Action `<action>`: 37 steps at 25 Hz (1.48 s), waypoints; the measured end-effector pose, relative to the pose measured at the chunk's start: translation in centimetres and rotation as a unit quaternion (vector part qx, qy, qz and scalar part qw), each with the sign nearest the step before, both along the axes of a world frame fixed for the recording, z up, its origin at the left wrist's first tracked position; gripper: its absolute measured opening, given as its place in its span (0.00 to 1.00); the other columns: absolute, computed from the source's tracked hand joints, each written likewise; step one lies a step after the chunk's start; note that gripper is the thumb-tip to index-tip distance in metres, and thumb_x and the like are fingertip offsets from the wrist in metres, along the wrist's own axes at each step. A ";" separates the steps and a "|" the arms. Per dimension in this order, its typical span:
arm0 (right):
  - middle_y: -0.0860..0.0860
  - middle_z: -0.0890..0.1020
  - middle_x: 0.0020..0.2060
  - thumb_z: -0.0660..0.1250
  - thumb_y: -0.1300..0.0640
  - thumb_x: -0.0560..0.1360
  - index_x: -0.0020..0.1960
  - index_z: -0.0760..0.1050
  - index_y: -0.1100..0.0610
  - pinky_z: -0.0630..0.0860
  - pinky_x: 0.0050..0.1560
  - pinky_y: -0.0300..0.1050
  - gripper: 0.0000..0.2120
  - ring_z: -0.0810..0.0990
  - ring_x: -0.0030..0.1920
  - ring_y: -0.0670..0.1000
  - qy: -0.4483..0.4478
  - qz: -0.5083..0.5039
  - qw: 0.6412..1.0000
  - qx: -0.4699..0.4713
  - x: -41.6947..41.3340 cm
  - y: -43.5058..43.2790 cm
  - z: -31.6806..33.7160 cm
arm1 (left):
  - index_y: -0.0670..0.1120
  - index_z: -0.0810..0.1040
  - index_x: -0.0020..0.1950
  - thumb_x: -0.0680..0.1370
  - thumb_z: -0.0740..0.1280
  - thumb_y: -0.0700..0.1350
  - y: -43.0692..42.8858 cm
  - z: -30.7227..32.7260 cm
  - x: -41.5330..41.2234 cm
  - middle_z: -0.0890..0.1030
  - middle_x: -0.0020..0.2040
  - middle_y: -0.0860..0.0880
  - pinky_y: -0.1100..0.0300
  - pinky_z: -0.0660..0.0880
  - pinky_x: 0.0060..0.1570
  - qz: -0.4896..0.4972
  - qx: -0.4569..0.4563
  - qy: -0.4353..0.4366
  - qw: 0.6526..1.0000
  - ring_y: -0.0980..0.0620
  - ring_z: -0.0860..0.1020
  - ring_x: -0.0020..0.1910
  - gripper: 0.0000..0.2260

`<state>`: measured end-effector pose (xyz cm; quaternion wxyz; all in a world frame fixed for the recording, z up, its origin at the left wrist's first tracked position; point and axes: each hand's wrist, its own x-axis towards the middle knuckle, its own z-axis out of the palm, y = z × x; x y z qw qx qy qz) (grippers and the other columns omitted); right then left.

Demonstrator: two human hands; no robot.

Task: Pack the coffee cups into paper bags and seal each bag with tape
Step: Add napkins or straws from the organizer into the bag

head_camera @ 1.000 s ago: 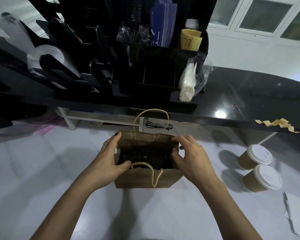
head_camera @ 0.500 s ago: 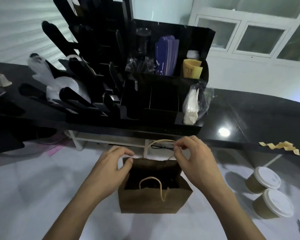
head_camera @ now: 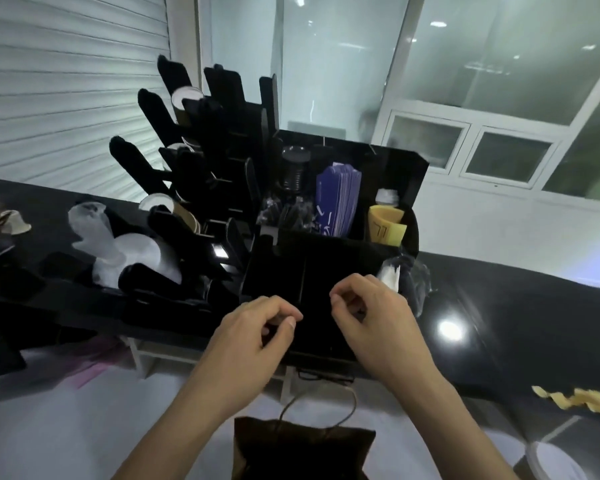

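Your left hand (head_camera: 253,329) and right hand (head_camera: 373,317) hover, fingers curled, seemingly empty; paper bag (head_camera: 302,448) below them, organizer (head_camera: 326,265) just beyond, since sealing needs tape.

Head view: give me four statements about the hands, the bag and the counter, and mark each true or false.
1. Both hands grip the paper bag. False: the left hand and the right hand hover above the paper bag, fingers curled, in front of the black organizer.
2. The paper bag stands at the bottom edge of the view. True.
3. A crumpled yellow strip lies on the black counter. True.
4. The purple cards lie flat on the white table. False: they stand upright in the organizer.
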<state>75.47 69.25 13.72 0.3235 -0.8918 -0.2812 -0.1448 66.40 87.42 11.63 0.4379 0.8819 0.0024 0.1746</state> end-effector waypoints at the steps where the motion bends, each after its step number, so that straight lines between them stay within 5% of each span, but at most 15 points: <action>1: 0.39 0.77 0.43 0.66 0.50 0.80 0.50 0.77 0.44 0.76 0.44 0.35 0.02 0.77 0.46 0.39 -0.003 -0.002 1.000 -0.002 0.8 0.3 0.5 | 0.62 0.78 0.54 0.82 0.63 0.51 0.0 0.3 1.0 0.78 0.51 0.65 0.69 0.72 0.49 0.001 0.001 -0.008 1.000 0.65 0.75 0.54 0.07; 7: 0.41 0.79 0.41 0.68 0.51 0.78 0.48 0.78 0.45 0.79 0.44 0.43 0.01 0.78 0.42 0.41 -0.009 -0.025 1.000 0.014 6.3 3.0 2.1 | 0.58 0.79 0.56 0.82 0.63 0.50 0.6 1.6 8.3 0.80 0.49 0.62 0.56 0.77 0.53 0.053 0.020 -0.057 0.997 0.61 0.77 0.53 0.07; 15: 0.44 0.81 0.44 0.66 0.50 0.79 0.53 0.79 0.50 0.82 0.50 0.54 0.06 0.81 0.46 0.47 0.031 -0.055 0.998 -0.002 11.7 5.8 2.5 | 0.52 0.77 0.65 0.81 0.63 0.46 1.4 3.3 16.9 0.80 0.59 0.53 0.55 0.69 0.61 0.162 0.173 -0.103 0.966 0.49 0.71 0.59 0.13; 20: 0.44 0.81 0.45 0.66 0.51 0.78 0.52 0.79 0.49 0.81 0.50 0.54 0.05 0.81 0.46 0.48 0.051 -0.052 0.997 0.002 12.7 5.5 1.7 | 0.48 0.74 0.66 0.80 0.63 0.53 1.4 3.1 20.8 0.83 0.57 0.47 0.48 0.66 0.63 0.188 0.286 0.018 0.940 0.42 0.74 0.60 0.17; 28: 0.43 0.81 0.42 0.67 0.52 0.78 0.49 0.79 0.49 0.81 0.48 0.53 0.03 0.80 0.44 0.45 0.060 -0.042 0.997 0.036 12.8 4.3 1.5 | 0.51 0.83 0.60 0.81 0.66 0.47 1.9 3.7 20.4 0.85 0.52 0.50 0.47 0.73 0.63 0.159 0.194 -0.010 0.968 0.46 0.81 0.56 0.10; 32: 0.43 0.81 0.42 0.66 0.51 0.78 0.49 0.79 0.48 0.80 0.49 0.54 0.04 0.80 0.45 0.46 0.068 -0.040 0.996 0.028 12.4 4.5 1.6 | 0.50 0.81 0.61 0.83 0.63 0.44 2.2 3.7 19.8 0.84 0.54 0.48 0.52 0.77 0.54 0.180 0.163 -0.048 0.969 0.46 0.82 0.54 0.10; 37: 0.43 0.81 0.43 0.67 0.52 0.79 0.52 0.79 0.50 0.81 0.51 0.55 0.04 0.80 0.45 0.47 0.081 -0.025 0.996 0.024 12.6 4.8 2.0 | 0.50 0.79 0.57 0.75 0.75 0.42 3.0 4.2 19.6 0.82 0.47 0.54 0.58 0.79 0.50 0.168 0.088 -0.070 0.979 0.57 0.81 0.46 0.12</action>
